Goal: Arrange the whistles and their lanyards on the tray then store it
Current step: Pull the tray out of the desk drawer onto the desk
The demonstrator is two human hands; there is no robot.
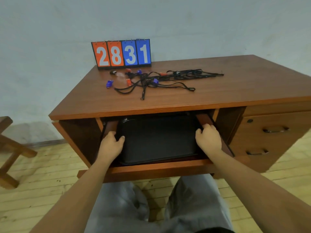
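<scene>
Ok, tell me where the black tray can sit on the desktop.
Bare wood on the brown wooden desktop along its front edge, below the tangled black lanyards, and at its right end. Crowded: plastic whistles before the orange-and-blue scoreboard.

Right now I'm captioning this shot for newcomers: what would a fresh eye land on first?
The flip scoreboard reading 2831, orange and blue, stands at the back of the desk. In front of it, whistles and black lanyards lie tangled on its top. Below, the left hand and right hand grip a black tray in the open drawer.
</scene>
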